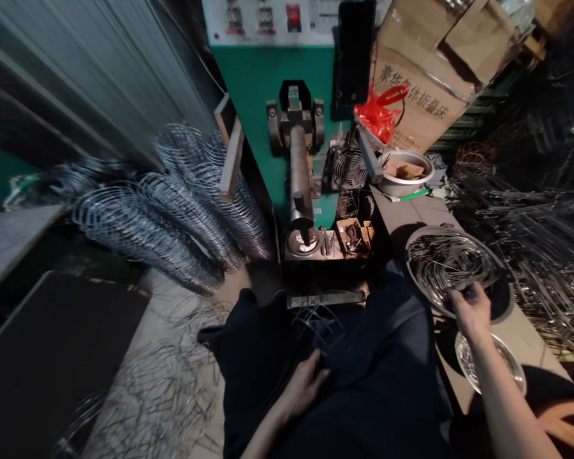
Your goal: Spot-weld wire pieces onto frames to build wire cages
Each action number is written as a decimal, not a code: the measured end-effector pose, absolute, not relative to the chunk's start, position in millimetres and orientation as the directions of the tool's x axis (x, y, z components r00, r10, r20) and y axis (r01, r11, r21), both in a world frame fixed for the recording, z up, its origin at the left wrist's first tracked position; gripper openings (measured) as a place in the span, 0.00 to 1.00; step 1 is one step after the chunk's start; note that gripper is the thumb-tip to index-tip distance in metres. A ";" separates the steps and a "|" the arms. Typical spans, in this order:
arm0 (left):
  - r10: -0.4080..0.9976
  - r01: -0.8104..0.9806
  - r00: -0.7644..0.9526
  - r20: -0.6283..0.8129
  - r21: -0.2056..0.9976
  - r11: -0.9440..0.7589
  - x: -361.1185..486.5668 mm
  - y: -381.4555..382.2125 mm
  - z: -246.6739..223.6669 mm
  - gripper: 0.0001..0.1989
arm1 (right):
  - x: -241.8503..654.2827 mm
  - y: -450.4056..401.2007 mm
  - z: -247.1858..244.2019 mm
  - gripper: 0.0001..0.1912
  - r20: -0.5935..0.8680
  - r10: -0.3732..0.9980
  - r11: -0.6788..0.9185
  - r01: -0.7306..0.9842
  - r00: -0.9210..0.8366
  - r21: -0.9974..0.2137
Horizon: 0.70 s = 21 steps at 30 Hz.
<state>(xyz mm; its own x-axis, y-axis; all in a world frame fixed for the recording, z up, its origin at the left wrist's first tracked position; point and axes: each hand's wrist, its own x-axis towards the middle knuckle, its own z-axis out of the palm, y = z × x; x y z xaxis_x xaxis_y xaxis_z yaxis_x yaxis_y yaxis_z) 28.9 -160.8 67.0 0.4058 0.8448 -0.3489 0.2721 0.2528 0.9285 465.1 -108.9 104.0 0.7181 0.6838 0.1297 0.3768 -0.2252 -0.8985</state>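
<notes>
My left hand (307,384) rests low over my dark-clothed lap with its fingers curled. A bent wire piece (321,324) projects from its fingertips toward a metal bar (326,299). At the right, my right hand (473,311) reaches over the rim of a large round bowl (414,268). Its fingers are closed at the edge of the curved wire pieces (452,255) heaped inside; the fingertips are dark and their exact grip is hard to see. Close below that hand stands a smaller bowl (522,381) of small shiny parts, partly covered by my forearm.
Ahead stands a green machine (249,83) with a thick metal arm (299,162) above a round base (303,242). Stacks of wire rings (146,233) lean at the left. Loose wires (162,382) cover the floor; wire racks (545,229) and a cardboard box (421,70) stand right.
</notes>
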 end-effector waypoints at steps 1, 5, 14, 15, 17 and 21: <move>0.866 0.230 0.361 -0.345 0.933 0.276 29.8 -154.0 69.4 0.20 | 454.1 -104.0 109.2 0.13 0.118 0.735 -0.173 0.352 0.668 -0.920; 0.904 0.012 0.133 -0.406 0.913 0.408 21.9 -121.3 88.3 0.30 | 405.1 -91.1 138.6 0.08 0.054 0.923 -0.102 0.378 0.381 -0.920; 0.895 -0.188 -0.105 -0.434 0.892 0.411 20.5 -119.7 88.2 0.36 | 297.8 -81.4 145.9 0.12 0.202 0.932 0.346 0.581 -0.300 -0.736; 0.893 -0.216 -0.134 -0.429 0.892 0.396 22.4 -118.8 86.9 0.36 | 291.3 -77.4 143.1 0.12 0.236 0.909 0.405 0.595 -0.344 -0.694; 0.899 -0.266 -0.171 -0.403 0.897 0.352 25.3 -114.2 86.3 0.34 | 282.3 -67.1 138.4 0.12 0.281 0.875 0.479 0.620 -0.394 -0.621; 0.919 -0.315 -0.213 -0.332 0.914 0.257 28.0 -98.8 92.8 0.32 | 273.1 -45.7 132.7 0.13 0.278 0.853 0.519 0.660 -0.442 -0.542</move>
<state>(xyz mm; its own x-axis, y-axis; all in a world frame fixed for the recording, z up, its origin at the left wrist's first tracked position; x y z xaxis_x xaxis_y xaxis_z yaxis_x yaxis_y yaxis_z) 28.0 -98.8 92.8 -0.2134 0.9188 -0.3321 -0.3152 0.2570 0.9136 273.1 -45.7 132.7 -0.4423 0.8527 0.2779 0.6604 0.5193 -0.5423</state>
